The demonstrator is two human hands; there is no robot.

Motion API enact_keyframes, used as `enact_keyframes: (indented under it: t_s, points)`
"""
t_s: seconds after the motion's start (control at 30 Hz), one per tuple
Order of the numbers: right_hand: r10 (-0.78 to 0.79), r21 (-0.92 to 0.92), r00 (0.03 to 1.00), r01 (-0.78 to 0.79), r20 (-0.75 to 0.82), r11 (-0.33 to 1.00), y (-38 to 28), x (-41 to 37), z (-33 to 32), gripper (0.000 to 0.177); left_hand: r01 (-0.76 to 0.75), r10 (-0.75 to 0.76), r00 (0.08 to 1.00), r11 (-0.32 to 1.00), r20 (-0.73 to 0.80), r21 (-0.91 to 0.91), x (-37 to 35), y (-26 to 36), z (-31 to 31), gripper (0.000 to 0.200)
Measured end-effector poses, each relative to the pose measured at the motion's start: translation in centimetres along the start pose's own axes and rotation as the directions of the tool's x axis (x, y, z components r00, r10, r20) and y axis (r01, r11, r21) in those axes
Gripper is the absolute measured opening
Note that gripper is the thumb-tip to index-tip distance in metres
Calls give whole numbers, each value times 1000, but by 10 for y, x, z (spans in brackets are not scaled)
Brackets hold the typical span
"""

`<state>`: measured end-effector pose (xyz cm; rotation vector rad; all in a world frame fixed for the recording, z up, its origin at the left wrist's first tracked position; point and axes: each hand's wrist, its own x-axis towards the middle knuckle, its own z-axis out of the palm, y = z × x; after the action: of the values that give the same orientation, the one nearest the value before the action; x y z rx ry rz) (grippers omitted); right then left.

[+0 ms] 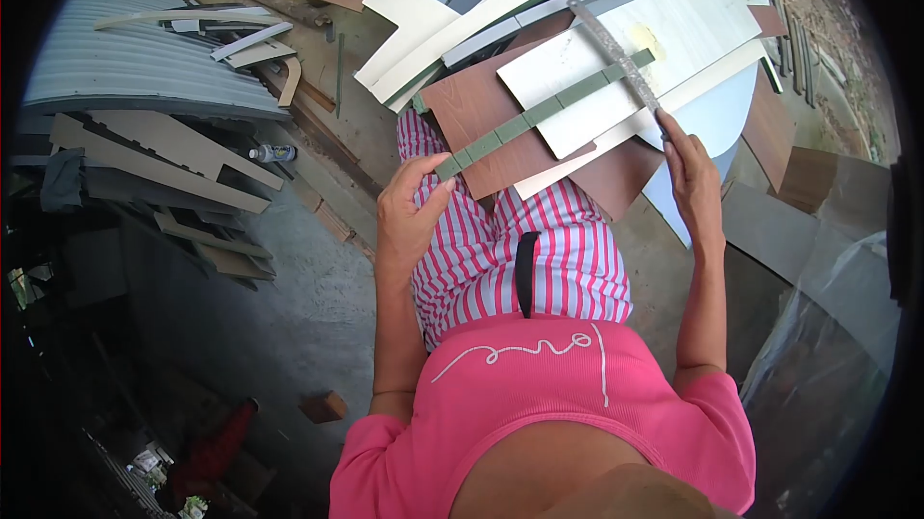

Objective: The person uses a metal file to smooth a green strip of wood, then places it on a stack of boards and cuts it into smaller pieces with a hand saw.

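My left hand (412, 209) pinches the near end of a long green strip (531, 119), which is marked off by cross lines into short sections. The strip slants away to the right over a brown wood-grain board (472, 101) and a white board (527, 86) near my lap. My right hand (695, 173) is closed around the lower end of a long, worn metal blade (608, 44). The blade crosses over the strip near its far end, its rounded tip pointing up and left.
Large cut panels in white, pale blue and brown (770, 134) lie piled ahead of me. To the left, cut board pieces (164, 149) lean beside a corrugated sheet (135, 52), near a small bottle (273, 152). A wooden block (323, 407) sits on the concrete floor (289, 307).
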<state>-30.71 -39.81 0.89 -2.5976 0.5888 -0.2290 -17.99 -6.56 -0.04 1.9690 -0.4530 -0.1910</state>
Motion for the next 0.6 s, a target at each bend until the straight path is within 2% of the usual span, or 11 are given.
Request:
enact_keyframes:
  t_s: [0.07, 0.13, 0.2, 0.27, 0.33, 0.37, 0.43, 0.47, 0.5, 0.53, 0.6]
  points:
    - [113, 126, 988, -100, -104, 987, 36, 11, -1, 40, -76, 76, 996, 997, 47, -3, 1, -1, 3, 27]
    - [190, 165, 980, -179, -57, 970, 20, 5, -2, 42, -94, 93, 995, 995, 29, 41, 1, 2, 11, 27]
    - [57, 216, 997, -46, -47, 975, -10, -4, 4, 44, -129, 127, 992, 988, 26, 84, 10, 4, 16, 28]
    - [16, 224, 983, -57, 182, 973, -32, -13, -2, 49, -195, 201, 980, 961, -8, 196, 16, 5, 19, 29]
    - [-187, 328, 982, 171, 19, 929, -27, -16, 18, 52, -185, 195, 981, 952, -16, 243, 24, 8, 22, 30]
    - [-192, 331, 981, 174, 20, 927, -24, -18, 16, 52, -178, 192, 981, 940, -19, 290, 29, 9, 24, 32]
    - [213, 598, 913, -391, 348, 699, -35, -20, -2, 62, -194, 224, 974, 913, -44, 360, 40, 10, 31, 34]
    - [209, 597, 912, -391, 353, 701, -35, -18, -4, 62, -208, 257, 965, 881, -59, 425, 45, 11, 36, 36]
    - [57, 895, 962, -270, 267, 357, -34, -17, -6, 66, -202, 251, 966, 883, -62, 424, 51, 16, 42, 36]
    - [-36, 989, 992, -121, 119, -80, -34, -17, -7, 70, -279, 330, 943, 858, -47, 431, 57, 25, 48, 40]
    - [57, 989, 987, -147, 148, -17, -40, -21, 1, 68, -360, 415, 909, 826, -37, 434, 65, 36, 66, 43]
